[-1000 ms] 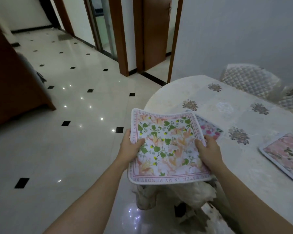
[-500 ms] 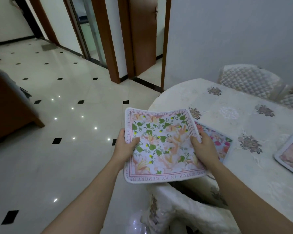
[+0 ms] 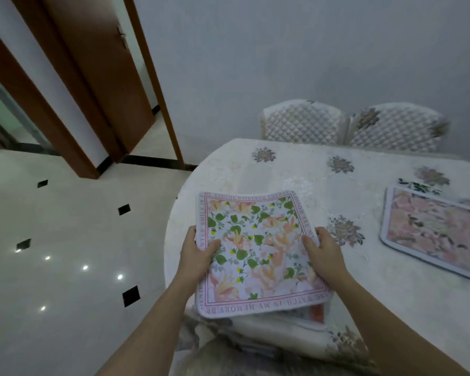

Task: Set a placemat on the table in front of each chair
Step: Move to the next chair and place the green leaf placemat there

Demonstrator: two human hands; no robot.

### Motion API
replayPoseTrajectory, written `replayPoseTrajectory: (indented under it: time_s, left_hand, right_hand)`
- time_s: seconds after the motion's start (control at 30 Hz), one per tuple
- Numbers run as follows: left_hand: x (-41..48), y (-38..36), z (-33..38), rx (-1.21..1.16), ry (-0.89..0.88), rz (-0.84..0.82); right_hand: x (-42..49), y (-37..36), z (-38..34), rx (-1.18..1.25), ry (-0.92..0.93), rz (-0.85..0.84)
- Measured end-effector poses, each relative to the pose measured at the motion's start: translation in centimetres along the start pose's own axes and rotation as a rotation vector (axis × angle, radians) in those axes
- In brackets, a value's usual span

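Note:
I hold a floral placemat (image 3: 255, 251) with green leaves and a pink lettered border over the near left end of the table (image 3: 296, 169). My left hand (image 3: 196, 253) grips its left edge and my right hand (image 3: 323, 256) grips its right edge. A second placemat (image 3: 316, 313) shows only as a pink corner under the one I hold. A pink floral placemat (image 3: 432, 232) lies flat on the table at the right. Two quilted chair backs (image 3: 301, 120) (image 3: 396, 126) stand at the far side of the table.
A white embroidered cloth covers the table and hangs over its near edge. A covered chair (image 3: 228, 356) sits just below my hands. Glossy tiled floor (image 3: 65, 253) spreads to the left. A brown door (image 3: 98, 77) and frames stand at the back left.
The view has swung right and I have moved along the table. The held placemat now hangs over the table's end instead of off its edge. Both far chairs are in view.

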State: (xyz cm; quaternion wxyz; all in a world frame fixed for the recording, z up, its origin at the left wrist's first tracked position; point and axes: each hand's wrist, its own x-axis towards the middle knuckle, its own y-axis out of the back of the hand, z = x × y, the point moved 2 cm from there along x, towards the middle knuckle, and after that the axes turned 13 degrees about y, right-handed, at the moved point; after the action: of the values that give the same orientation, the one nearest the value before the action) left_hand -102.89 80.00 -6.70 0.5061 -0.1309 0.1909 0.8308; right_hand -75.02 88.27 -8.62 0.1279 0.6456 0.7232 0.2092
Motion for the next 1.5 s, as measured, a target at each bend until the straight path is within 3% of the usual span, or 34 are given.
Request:
replayPoseTrajectory:
  time_s: [0.3, 0.53, 1.03, 1.27, 1.5]
  left_hand:
    - [10.5, -6.2, 2.9, 0.091, -0.036, -0.215]
    - [18.8, -12.5, 5.2, 0.121, -0.026, -0.271]
    - [40.8, -28.8, 7.8, 0.244, -0.121, -0.263]
    - [47.7, -33.6, 9.8, 0.425, -0.255, -0.106]
    - [50.3, -33.8, 8.4, 0.65, -0.311, 0.012]
  right_hand:
    - [5.5, 1.7, 2.0, -0.007, -0.071, 0.179]
    - [12.6, 3.2, 5.6, -0.112, -0.131, 0.224]
    - [34.4, 3.8, 20.5, -0.131, -0.133, 0.254]
    - [42.4, 4.0, 23.1, -0.35, -0.094, 0.208]
    - [43.3, 3.0, 25.8, -0.557, -0.154, 0.16]
